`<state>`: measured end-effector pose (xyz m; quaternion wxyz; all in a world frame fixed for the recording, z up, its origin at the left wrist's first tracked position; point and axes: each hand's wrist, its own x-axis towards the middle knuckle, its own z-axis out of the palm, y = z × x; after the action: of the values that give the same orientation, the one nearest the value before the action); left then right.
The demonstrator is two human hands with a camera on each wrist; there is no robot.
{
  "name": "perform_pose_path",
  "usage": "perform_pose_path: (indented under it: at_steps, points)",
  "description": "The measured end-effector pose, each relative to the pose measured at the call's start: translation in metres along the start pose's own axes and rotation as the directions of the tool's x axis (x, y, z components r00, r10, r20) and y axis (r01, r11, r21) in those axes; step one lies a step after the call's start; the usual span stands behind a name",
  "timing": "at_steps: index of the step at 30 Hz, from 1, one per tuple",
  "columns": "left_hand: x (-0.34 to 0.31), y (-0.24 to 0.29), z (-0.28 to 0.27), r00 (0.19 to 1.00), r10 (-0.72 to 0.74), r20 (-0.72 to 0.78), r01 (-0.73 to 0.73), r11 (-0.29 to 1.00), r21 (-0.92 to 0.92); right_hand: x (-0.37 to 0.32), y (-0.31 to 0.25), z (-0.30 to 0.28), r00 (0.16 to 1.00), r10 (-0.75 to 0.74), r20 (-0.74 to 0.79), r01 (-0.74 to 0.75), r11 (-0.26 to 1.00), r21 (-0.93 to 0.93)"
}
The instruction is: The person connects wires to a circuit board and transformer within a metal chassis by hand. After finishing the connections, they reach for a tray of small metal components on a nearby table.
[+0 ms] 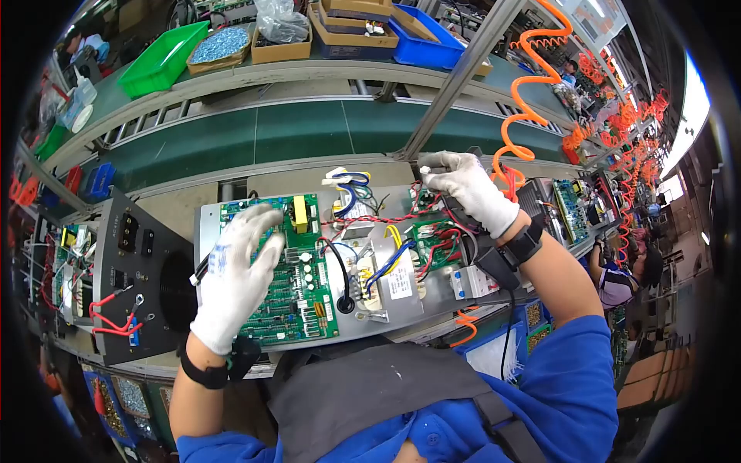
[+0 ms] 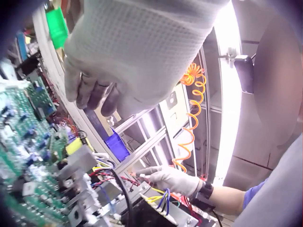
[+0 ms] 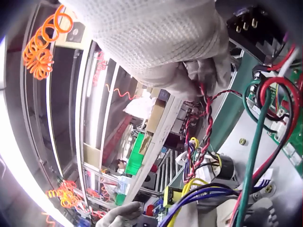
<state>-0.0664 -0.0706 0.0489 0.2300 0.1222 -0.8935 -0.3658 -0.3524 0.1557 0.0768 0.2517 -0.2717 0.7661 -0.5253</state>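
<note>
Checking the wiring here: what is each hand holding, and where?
The right hand pinches the twisted red-black wire near its upper end. The left hand lies spread over the green circuit board, gripping nothing visible.

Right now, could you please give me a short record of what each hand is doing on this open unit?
Left hand: gloved, fingers spread over the green circuit board
Right hand: gloved, pinches twisted red-and-black wires at the far edge
Chassis: open metal tray holding boards and wiring
Behind: green conveyor belt
</note>
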Motion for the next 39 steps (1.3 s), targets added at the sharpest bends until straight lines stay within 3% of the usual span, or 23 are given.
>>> perform_pose_path:
  at_steps: [1,2,5,7,9,10,14,15,17,18,19,21,23,24,25,27,29,31,32,33,35,37,39]
  points:
    - [-0.011,-0.005,0.001,0.999,0.007,-0.040,-0.007,1.000,0.015,0.001,-0.003,-0.001,0.998,-0.059,0.001,0.055,0.931,-0.360]
    - [-0.018,-0.006,-0.001,0.995,0.049,-0.083,-0.040,0.994,0.102,0.003,-0.007,-0.001,0.993,-0.112,0.022,0.098,0.733,-0.673]
    - [-0.041,-0.020,0.000,0.999,0.014,-0.037,-0.010,0.994,0.112,0.010,-0.019,0.001,0.994,-0.016,-0.105,-0.068,0.667,-0.742]
    - [-0.037,-0.005,0.002,0.999,0.012,-0.045,-0.007,0.995,0.103,0.024,-0.011,0.001,0.960,-0.256,-0.111,0.201,0.910,-0.362]
    - [-0.020,0.001,0.009,0.982,0.187,-0.037,-0.182,0.977,0.109,0.018,-0.049,0.015,0.952,-0.283,-0.119,0.247,0.936,-0.249]
    - [-0.010,0.006,0.015,0.973,0.229,0.002,-0.227,0.961,0.158,0.012,-0.070,0.025,0.949,-0.296,-0.109,0.252,0.921,-0.298]
    - [0.031,0.011,0.056,0.971,0.233,0.059,-0.240,0.928,0.286,0.019,-0.078,0.032,0.956,-0.286,-0.058,0.265,0.933,-0.244]
    - [0.036,0.005,0.070,0.972,0.229,0.057,-0.234,0.914,0.330,0.016,-0.077,0.029,0.945,-0.324,-0.054,0.277,0.875,-0.398]
    - [0.045,0.003,0.079,0.972,0.233,0.035,-0.232,0.923,0.307,0.019,-0.059,0.014,0.983,-0.157,-0.096,0.084,0.848,-0.523]
    - [0.049,0.006,0.077,0.986,0.141,0.095,-0.162,0.946,0.279,0.011,-0.050,0.008,0.991,-0.131,-0.025,0.100,0.854,-0.510]
    - [0.051,0.007,0.078,0.985,0.052,0.162,-0.093,0.962,0.257,-0.001,-0.060,0.008,0.997,0.047,-0.054,-0.071,0.702,-0.708]
    - [0.050,0.002,0.079,0.995,0.062,0.076,-0.072,0.987,0.142,0.005,-0.021,-0.013,0.967,0.114,0.227,0.164,0.405,-0.899]
    - [0.050,0.004,0.084,0.990,0.105,0.090,-0.121,0.972,0.199,0.012,0.001,-0.021,0.832,0.042,0.553,0.476,0.458,-0.751]
    - [0.050,0.004,0.086,0.986,0.102,0.134,-0.136,0.951,0.278,0.020,0.010,-0.020,0.787,-0.008,0.617,0.524,0.538,-0.661]
    - [0.050,0.009,0.084,0.982,0.097,0.164,-0.143,0.944,0.298,0.020,0.010,-0.014,0.870,0.155,0.469,0.305,0.578,-0.757]
    - [0.048,0.010,0.079,0.933,0.049,0.357,-0.153,0.951,0.268,0.027,0.018,-0.017,0.890,0.224,0.398,0.324,0.304,-0.896]
    - [0.046,0.013,0.077,0.909,0.067,0.412,-0.205,0.931,0.302,0.027,0.022,-0.016,0.942,0.243,0.233,0.185,0.204,-0.961]
    - [0.051,0.018,0.070,0.954,0.069,0.291,-0.134,0.968,0.211,0.032,0.026,-0.015,0.952,0.234,0.200,0.157,0.189,-0.969]
    - [0.049,0.021,0.061,0.983,0.124,0.136,-0.145,0.976,0.160,0.034,0.025,-0.014,0.951,0.252,0.180,0.132,0.197,-0.971]
    - [0.045,0.012,0.058,0.977,0.211,-0.019,-0.209,0.975,0.079,0.035,0.024,-0.013,0.949,0.270,0.164,0.109,0.205,-0.973]
    - [0.038,0.018,0.033,0.970,0.204,-0.130,-0.195,0.978,0.074,0.040,0.025,-0.013,0.948,0.282,0.149,0.094,0.197,-0.976]
    - [0.022,0.012,0.014,0.985,0.139,-0.103,-0.133,0.989,0.064,0.037,0.017,-0.009,0.926,0.367,0.089,0.012,0.207,-0.978]
    - [0.000,0.007,0.007,0.992,0.065,-0.112,-0.055,0.994,0.090,0.036,0.020,-0.012,0.934,0.336,0.122,0.051,0.212,-0.976]
